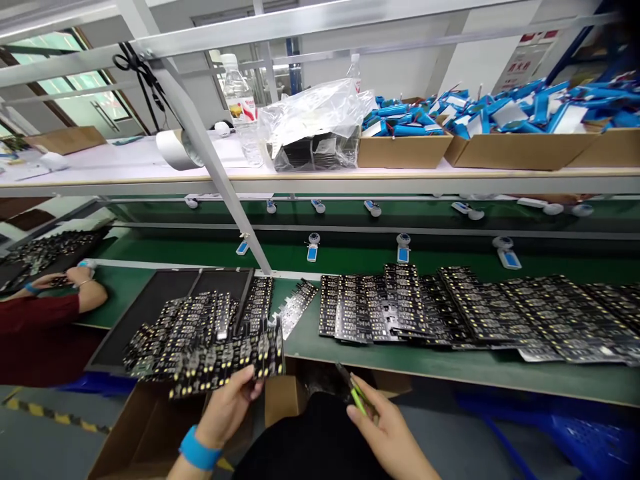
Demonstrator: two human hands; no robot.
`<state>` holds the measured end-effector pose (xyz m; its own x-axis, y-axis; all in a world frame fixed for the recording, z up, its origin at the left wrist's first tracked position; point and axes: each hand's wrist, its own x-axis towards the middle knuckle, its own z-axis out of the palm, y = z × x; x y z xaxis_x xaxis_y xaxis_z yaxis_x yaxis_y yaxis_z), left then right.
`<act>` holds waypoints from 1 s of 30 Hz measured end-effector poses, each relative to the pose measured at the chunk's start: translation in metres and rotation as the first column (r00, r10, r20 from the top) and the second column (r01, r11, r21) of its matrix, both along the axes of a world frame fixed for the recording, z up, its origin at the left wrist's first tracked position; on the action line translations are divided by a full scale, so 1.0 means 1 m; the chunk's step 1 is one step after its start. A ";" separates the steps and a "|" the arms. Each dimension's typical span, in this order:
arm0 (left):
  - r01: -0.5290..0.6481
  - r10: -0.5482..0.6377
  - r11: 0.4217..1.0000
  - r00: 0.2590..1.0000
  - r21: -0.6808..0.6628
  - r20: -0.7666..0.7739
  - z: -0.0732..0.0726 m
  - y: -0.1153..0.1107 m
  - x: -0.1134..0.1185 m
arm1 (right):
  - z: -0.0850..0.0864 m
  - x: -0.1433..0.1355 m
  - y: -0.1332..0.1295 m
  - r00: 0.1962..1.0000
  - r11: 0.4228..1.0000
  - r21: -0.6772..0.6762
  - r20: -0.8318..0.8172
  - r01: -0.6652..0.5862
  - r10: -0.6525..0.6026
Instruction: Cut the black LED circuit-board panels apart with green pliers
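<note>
- Head view, left hand (230, 403): thumb and fingers pinch the lower edge of a black circuit-board panel (227, 359); a blue wristband (200, 450) is worn on this wrist. Whether the panel is single or several stacked cannot be told.
- Head view, panel location: raised and tilted at the front edge of the green bench (305, 352), overlapping the heaped boards (187, 320) in the black tray (137, 303).
- Head view, right hand (387, 430): fingers closed around a green-handled tool (359, 395), its dark tip directed up and left, near the bench edge. Whether the tool's jaws are parted cannot be told.
- Head view, bench right: overlapping rows of board panels (540, 317). A loose, paler panel (297, 308) lies between these and the tray.
- Head view, behind the bench: small white devices with blue faces, one at centre (313, 248), spaced along a green surface.
- Head view, upper shelf: blue packs (540, 110) fill cardboard cartons (515, 150), beside a clear plastic bag (315, 117).
- Head view, far left: a co-worker's dark red sleeve (37, 323).
</note>
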<state>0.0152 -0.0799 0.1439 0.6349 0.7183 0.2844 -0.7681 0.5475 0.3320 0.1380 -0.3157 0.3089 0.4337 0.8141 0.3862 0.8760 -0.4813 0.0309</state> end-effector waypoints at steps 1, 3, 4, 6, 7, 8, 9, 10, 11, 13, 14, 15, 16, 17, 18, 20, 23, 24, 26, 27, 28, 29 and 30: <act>0.009 -0.009 1.000 1.000 0.029 -0.004 0.005 -0.011 0.004 | -0.001 -0.012 0.008 0.997 0.998 0.020 -0.055 -0.054 0.055; 0.035 -0.032 0.995 0.999 0.090 -0.034 0.013 -0.033 0.009 | -0.003 -0.036 0.023 0.951 0.977 0.142 -0.245 -0.159 0.190; 0.049 -0.040 0.988 0.997 0.149 -0.067 0.015 -0.043 0.011 | -0.003 -0.046 0.030 0.938 0.969 0.170 -0.268 -0.177 0.219; 0.074 -0.037 0.955 0.991 0.286 -0.131 0.018 -0.060 0.012 | -0.002 -0.059 0.041 0.939 0.962 0.210 -0.259 -0.175 0.227; 0.082 -0.032 0.936 0.988 0.342 -0.150 0.019 -0.066 0.013 | -0.001 -0.062 0.045 0.946 0.961 0.223 -0.240 -0.165 0.218; 0.085 -0.027 0.922 0.988 0.378 -0.155 0.020 -0.071 0.013 | 0.000 -0.064 0.048 0.953 0.960 0.233 -0.223 -0.154 0.207; 0.083 -0.027 0.916 0.989 0.392 -0.148 0.020 -0.074 0.012 | 0.002 -0.064 0.049 0.957 0.960 0.238 -0.212 -0.147 0.199; 0.084 -0.034 0.917 0.990 0.389 -0.134 0.020 -0.075 0.012 | 0.005 -0.063 0.050 0.958 0.961 0.234 -0.209 -0.144 0.195; 0.086 -0.041 0.918 0.992 0.386 -0.123 0.021 -0.075 0.012 | 0.007 -0.062 0.050 0.956 0.964 0.222 -0.217 -0.146 0.195; 0.085 -0.043 0.921 0.992 0.381 -0.117 0.022 -0.073 0.010 | 0.013 -0.062 0.048 0.939 0.970 0.183 -0.277 -0.159 0.206; 0.083 -0.041 0.922 0.992 0.379 -0.117 0.023 -0.071 0.010 | 0.015 -0.062 0.048 0.923 0.972 0.166 -0.319 -0.169 0.215; 0.084 -0.043 0.922 0.992 0.379 -0.116 0.024 -0.070 0.009 | 0.016 -0.062 0.047 0.908 0.972 0.154 -0.355 -0.178 0.223; 0.088 -0.047 0.921 0.992 0.378 -0.116 0.025 -0.069 0.008 | 0.016 -0.062 0.046 0.902 0.972 0.147 -0.368 -0.186 0.228; 0.094 -0.051 0.922 0.991 0.377 -0.122 0.026 -0.069 0.008 | 0.014 -0.063 0.045 0.913 0.973 0.138 -0.341 -0.187 0.224; 0.103 -0.055 0.921 0.989 0.375 -0.137 0.028 -0.070 0.008 | 0.011 -0.062 0.043 0.945 0.979 0.120 -0.264 -0.167 0.194; 0.124 -0.055 0.919 0.980 0.375 -0.190 0.030 -0.072 0.009 | 0.003 -0.061 0.039 0.999 0.997 0.077 0.013 -0.031 0.030; 0.133 -0.052 0.927 0.971 0.352 -0.232 0.031 -0.076 0.012 | -0.006 -0.056 0.030 0.935 0.986 0.067 0.314 0.151 -0.164; 0.131 -0.056 0.932 0.974 0.339 -0.221 0.031 -0.077 0.013 | -0.006 -0.054 0.027 0.944 0.990 0.052 0.300 0.130 -0.140; 0.120 -0.064 0.944 0.981 0.307 -0.185 0.030 -0.077 0.016 | -0.005 -0.050 0.021 0.991 1.000 -0.003 0.137 -0.012 0.012; 0.120 -0.069 0.947 0.982 0.298 -0.177 0.029 -0.078 0.018 | -0.005 -0.048 0.019 0.996 0.997 -0.026 0.057 -0.073 0.074; 0.121 -0.070 0.950 0.981 0.289 -0.180 0.029 -0.078 0.020 | -0.005 -0.046 0.017 0.995 0.994 -0.047 0.026 -0.095 0.096; 0.121 -0.067 0.952 0.979 0.281 -0.193 0.029 -0.078 0.021 | -0.006 -0.045 0.016 0.996 0.996 -0.064 0.062 -0.065 0.069; 0.122 -0.064 0.953 0.976 0.277 -0.209 0.029 -0.079 0.023 | -0.008 -0.043 0.015 0.988 0.998 -0.069 0.155 0.006 0.005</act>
<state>0.0378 -0.1587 0.1733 0.7590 0.5595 0.3331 -0.6223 0.4726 0.6240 0.0947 -0.3003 0.3008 0.3735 0.8407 0.3920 0.8578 -0.4739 0.1991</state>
